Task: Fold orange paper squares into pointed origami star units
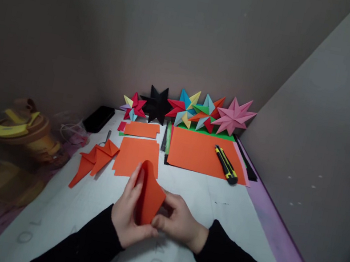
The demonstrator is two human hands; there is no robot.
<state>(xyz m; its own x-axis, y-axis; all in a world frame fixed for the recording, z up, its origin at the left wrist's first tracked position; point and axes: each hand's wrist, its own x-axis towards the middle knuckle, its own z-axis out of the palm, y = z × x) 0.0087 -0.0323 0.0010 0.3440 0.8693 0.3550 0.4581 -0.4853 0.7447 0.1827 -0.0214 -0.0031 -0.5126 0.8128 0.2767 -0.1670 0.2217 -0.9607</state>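
Observation:
Above the white work surface I hold a sheet of orange paper point(151, 199), bent into a curve with its top edge rounded over. My left hand point(129, 213) supports it from the left, fingers behind and thumb along the bottom. On the right, my right hand point(178, 217) pinches the paper's edge between thumb and fingers. Just beyond my hands lies a stack of square orange paper point(136, 156). Folded orange paper pieces point(97, 158) rest to the left of that stack.
A yellow and black utility knife point(226, 164) lies on large orange sheets point(191, 152). Several folded paper stars point(234, 116) lean against the back wall. Orange strips point(141, 129) and a black phone point(99, 119) sit at the back left. A lidded cup point(35, 133) stands far left.

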